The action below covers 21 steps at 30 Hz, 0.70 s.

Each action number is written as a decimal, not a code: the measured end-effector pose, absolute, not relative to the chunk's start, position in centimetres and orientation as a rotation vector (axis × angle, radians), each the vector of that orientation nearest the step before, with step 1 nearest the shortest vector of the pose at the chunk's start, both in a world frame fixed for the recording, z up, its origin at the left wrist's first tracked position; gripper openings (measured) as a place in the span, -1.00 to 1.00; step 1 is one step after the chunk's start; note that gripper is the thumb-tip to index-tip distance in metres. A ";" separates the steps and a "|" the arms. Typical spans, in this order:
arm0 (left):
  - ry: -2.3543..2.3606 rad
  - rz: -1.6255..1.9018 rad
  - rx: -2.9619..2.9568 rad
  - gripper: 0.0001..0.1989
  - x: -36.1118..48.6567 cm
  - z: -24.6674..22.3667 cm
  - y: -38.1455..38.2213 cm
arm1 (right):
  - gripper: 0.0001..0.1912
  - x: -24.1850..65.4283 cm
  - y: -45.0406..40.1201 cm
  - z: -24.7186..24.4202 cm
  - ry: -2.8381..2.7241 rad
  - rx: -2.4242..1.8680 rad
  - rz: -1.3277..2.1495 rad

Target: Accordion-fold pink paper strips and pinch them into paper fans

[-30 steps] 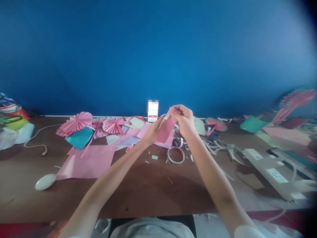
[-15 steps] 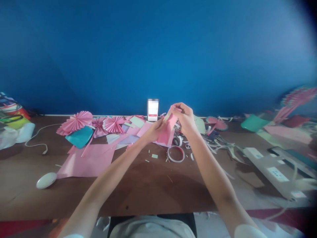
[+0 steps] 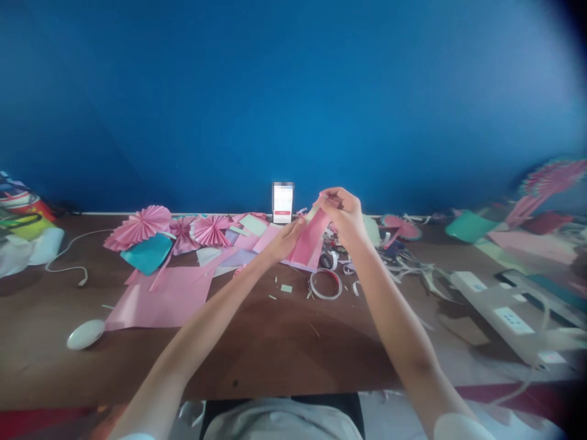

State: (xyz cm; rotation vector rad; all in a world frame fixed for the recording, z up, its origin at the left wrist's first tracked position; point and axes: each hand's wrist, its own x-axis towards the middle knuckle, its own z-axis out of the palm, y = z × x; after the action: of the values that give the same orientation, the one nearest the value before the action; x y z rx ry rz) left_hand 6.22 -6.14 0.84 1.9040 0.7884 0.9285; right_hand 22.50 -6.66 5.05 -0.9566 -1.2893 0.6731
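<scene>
Between my two hands is a piece of pink paper (image 3: 310,235) with a pale strip along its upper left edge, raised above the table. My left hand (image 3: 288,239) grips its left side, fingers partly hidden behind it. At the top corner, the fingers of my right hand (image 3: 343,211) pinch the paper. Beneath and around it lie pink and lilac paper sheets (image 3: 267,238). Below it on the table rests a roll of tape (image 3: 326,285), beside small pale paper scraps (image 3: 287,288).
A lit phone (image 3: 282,201) stands against the blue wall. Leftward are pink pleated fans (image 3: 211,231), a teal piece (image 3: 147,253), a large pink sheet (image 3: 160,299) and a white mouse (image 3: 85,334). To the right, a power strip (image 3: 493,315) lies near tangled white strips (image 3: 413,269).
My right hand has shifted slightly up and to the right along the paper's top. The paper's pink face shows a little more between my hands. Things on the table stay put.
</scene>
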 end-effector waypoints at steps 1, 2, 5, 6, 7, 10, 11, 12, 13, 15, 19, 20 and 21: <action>0.753 0.927 1.839 -0.42 6.2 0.8 -6.1 | -0.73 22.6 -6.7 5.1 -1.295 -0.959 0.677; 0.740 0.927 1.791 -0.44 6.1 0.7 -6.0 | -0.73 22.6 -6.7 5.1 -1.297 -0.962 0.683; 0.746 0.929 1.736 -0.48 6.0 0.7 -5.9 | -0.73 22.7 -6.8 5.2 -1.283 -0.960 0.703; 0.737 0.929 1.737 -0.50 5.9 0.8 -5.9 | -0.72 22.7 -6.8 5.2 -1.274 -0.959 0.710; 0.721 0.929 1.748 -0.52 5.9 0.9 -5.9 | -0.72 22.7 -6.8 5.2 -1.264 -0.959 0.717; 0.680 0.952 1.823 -0.58 5.8 1.1 -5.9 | -0.70 22.6 -6.7 5.2 -1.237 -0.960 0.752; 0.683 0.968 1.854 -0.60 5.9 1.2 -6.0 | -0.69 22.6 -6.6 5.2 -1.233 -0.961 0.769; 0.694 0.986 1.882 -0.61 5.9 1.2 -6.0 | -0.68 22.6 -6.6 5.2 -1.234 -0.962 0.787; 0.707 1.001 1.907 -0.63 6.0 1.1 -6.0 | -0.66 22.6 -6.6 5.2 -1.240 -0.962 0.801; 0.731 1.017 1.942 -0.64 6.1 1.0 -5.9 | -0.62 22.7 -6.7 5.2 -1.258 -0.965 0.812; 0.762 1.028 1.979 -0.66 6.2 0.9 -5.7 | -0.58 22.8 -6.8 5.3 -1.244 -0.987 0.793; 0.762 1.031 1.987 -0.66 6.2 0.9 -5.7 | -0.58 22.8 -6.8 5.3 -1.235 -0.988 0.791; 0.760 1.031 1.995 -0.66 6.2 0.9 -5.7 | -0.59 22.7 -6.8 5.3 -1.230 -0.984 0.790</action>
State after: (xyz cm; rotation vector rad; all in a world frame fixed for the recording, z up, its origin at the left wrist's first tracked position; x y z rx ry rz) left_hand 6.19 -5.74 0.92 1.9946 0.7597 1.0310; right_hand 22.73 -6.79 5.29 -0.9839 -1.2302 0.7897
